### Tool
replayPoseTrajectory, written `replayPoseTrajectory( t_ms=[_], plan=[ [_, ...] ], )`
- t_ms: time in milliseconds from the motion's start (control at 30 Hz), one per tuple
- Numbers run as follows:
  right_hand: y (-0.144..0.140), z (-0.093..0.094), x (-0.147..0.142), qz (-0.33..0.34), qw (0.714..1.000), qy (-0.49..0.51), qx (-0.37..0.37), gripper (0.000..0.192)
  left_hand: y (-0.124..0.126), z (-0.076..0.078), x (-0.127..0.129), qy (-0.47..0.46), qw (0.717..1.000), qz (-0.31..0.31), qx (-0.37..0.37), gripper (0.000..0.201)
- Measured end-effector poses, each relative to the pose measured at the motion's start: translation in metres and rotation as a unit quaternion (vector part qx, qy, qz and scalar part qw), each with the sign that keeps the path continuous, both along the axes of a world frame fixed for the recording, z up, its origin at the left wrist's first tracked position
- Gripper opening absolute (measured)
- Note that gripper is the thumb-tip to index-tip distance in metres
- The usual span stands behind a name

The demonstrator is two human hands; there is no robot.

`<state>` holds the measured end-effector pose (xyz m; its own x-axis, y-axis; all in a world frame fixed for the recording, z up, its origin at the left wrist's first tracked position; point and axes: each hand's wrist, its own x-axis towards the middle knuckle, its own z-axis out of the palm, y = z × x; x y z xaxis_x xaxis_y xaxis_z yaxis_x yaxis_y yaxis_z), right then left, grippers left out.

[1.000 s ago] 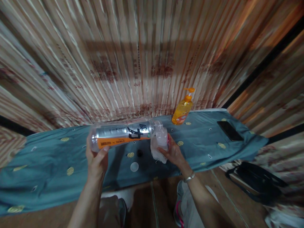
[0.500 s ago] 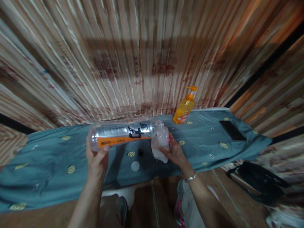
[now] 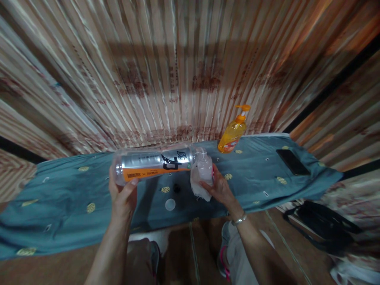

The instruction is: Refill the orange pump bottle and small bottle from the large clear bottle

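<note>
My left hand (image 3: 124, 194) grips the base of a large clear plastic bottle (image 3: 154, 163) with a silver and orange label. The bottle lies nearly level above the cloth, its open neck pointing right. At that neck, my right hand (image 3: 221, 186) holds a whitish translucent plastic bag (image 3: 200, 178), with something red showing at its edge under the fingers. The neck touches or overlaps the top of the bag; what is inside the bag I cannot make out. Below them on the cloth lie a round translucent disc (image 3: 170, 204) and a small dark cap-like piece (image 3: 177, 188).
A pump bottle of orange liquid (image 3: 232, 134) stands at the back of the teal patterned cloth (image 3: 65, 198). To the right lies a black phone (image 3: 292, 161). Pleated curtains (image 3: 178, 71) hang close behind. A black bag (image 3: 323, 227) sits at the lower right.
The view has shifted slightly, so everything sits a little differently in the picture. Both hands keep their holds, the bottle neck still at the plastic bag.
</note>
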<state>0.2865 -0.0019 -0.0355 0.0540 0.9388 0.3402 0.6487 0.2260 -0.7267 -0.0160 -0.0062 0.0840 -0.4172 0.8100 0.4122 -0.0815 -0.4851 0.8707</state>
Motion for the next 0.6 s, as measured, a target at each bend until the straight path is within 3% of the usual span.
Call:
replayPoseTrajectory(
  t_ms=[133, 600],
  plan=[
    [0.0009, -0.003, 0.0011, -0.001, 1.0, -0.008, 0.009, 0.088, 0.0007, -0.0009, -0.0003, -0.041, 0.999, -0.001, -0.009, 0.059],
    [0.0007, 0.0046, 0.0018, 0.018, 1.0, 0.001, -0.015, 0.086, 0.0012, -0.0001, -0.0002, -0.065, 0.998, -0.008, -0.005, 0.06]
  ],
)
